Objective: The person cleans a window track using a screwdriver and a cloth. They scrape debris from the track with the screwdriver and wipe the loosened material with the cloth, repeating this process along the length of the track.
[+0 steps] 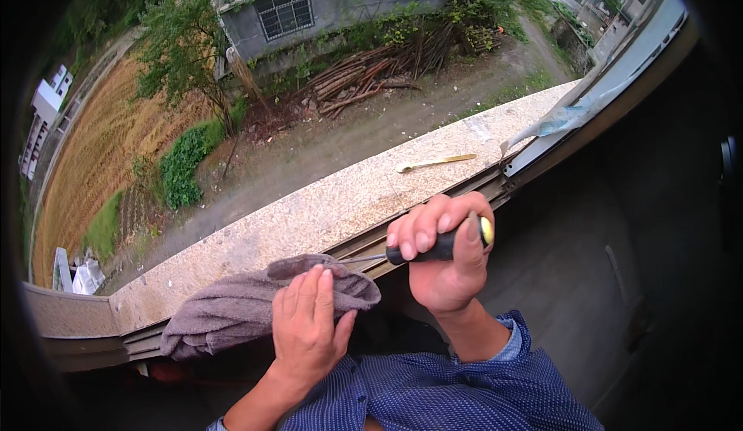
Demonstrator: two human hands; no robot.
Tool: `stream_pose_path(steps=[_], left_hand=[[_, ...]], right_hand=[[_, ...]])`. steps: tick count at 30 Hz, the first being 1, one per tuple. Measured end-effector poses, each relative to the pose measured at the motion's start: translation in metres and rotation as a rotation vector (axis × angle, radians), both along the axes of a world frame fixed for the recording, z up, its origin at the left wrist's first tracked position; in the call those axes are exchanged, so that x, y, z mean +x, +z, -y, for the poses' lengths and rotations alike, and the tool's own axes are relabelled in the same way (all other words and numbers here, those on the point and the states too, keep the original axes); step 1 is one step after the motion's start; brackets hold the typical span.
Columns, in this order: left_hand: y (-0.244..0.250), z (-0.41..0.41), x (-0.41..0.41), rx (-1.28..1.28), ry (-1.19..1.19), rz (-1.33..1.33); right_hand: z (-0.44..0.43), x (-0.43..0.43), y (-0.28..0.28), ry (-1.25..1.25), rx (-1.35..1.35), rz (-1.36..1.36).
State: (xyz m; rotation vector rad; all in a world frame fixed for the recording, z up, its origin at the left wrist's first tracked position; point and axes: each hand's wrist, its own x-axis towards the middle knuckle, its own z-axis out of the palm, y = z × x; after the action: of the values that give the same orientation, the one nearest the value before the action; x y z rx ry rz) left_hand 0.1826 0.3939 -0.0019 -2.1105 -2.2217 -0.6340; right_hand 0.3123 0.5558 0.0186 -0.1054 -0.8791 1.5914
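Observation:
My right hand (450,251) is closed around the black and yellow handle of a screwdriver (426,249). Its metal shaft points left along the window track (371,245), and its tip is hidden at a purple-grey cloth (232,309). The cloth lies bunched over the track and the edge of the sill. My left hand (307,321) rests on the cloth's right part with fingers together, pressing on or holding it; the thumb is at its lower edge. Beyond the track, a thin brass-coloured tool with a rounded end (436,163) lies on the speckled stone sill (325,199).
A sliding window sash (598,106) with torn plastic film (557,123) stands at the right end of the track. Past the sill's outer edge is a drop to a dirt path, with a pile of wooden poles (360,77) beside a grey building (348,13).

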Motion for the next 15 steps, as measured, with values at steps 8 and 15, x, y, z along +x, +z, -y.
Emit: stream_pose_path(steps=[8, 15], left_hand=[[-0.009, -0.017, 0.002, 0.013, 0.049, 0.038], [0.006, 0.015, -0.022, 0.068, 0.052, -0.025]], right_hand=[[-0.004, 0.0, 0.001, 0.023, 0.054, -0.005], [0.008, -0.009, -0.012, 0.09, 0.011, 0.021]])
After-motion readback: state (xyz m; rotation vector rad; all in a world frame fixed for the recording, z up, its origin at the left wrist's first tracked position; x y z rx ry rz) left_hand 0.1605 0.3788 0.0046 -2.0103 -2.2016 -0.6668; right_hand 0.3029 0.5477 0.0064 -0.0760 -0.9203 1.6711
